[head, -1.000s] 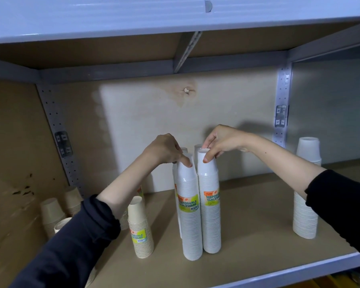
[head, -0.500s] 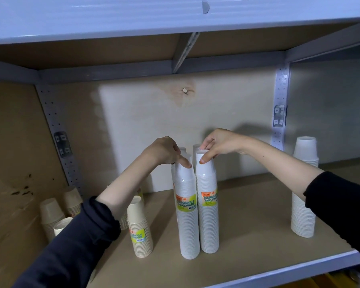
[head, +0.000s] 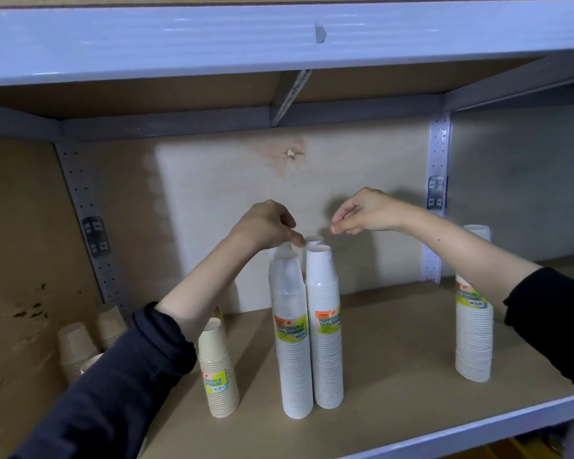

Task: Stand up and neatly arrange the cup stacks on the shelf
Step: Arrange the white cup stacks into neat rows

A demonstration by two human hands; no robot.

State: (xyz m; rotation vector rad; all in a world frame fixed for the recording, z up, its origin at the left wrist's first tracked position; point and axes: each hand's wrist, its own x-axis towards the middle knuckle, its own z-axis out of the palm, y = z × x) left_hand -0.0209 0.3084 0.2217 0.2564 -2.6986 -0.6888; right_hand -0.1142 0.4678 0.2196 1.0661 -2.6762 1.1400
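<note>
**Right hand letting go of the paired white cup stacks**

A person is facing a shelf [head: 395, 376] of bare board, with a pale metal beam of the level above crossing overhead. Everything below is placed relative to the two tall white cup stacks standing upright and touching each other near the middle of the shelf.

The right white stack [head: 325, 329] is now standing free. The right hand [head: 367, 212], which half a second ago was pinching that stack's top rim, is lifting up and to the right of it, fingers loosely curled and holding nothing. The left hand [head: 265, 225] is still resting its fingertips on the top of the left white stack [head: 292, 336], steadying it rather than gripping around it. More white cup tops are showing just behind the pair.

To the left of the pair, near but apart, a shorter cream stack [head: 217, 372] is standing upright, partly behind the left forearm. Further left, low cream stacks [head: 77, 346] are sitting against the side wall. Well to the right, another white stack [head: 474, 329] is standing alone, partly behind the right forearm.

The release suggests the pair is judged settled, leaving the lone right stack and the scattered cream stacks as the likely remaining work.
</note>
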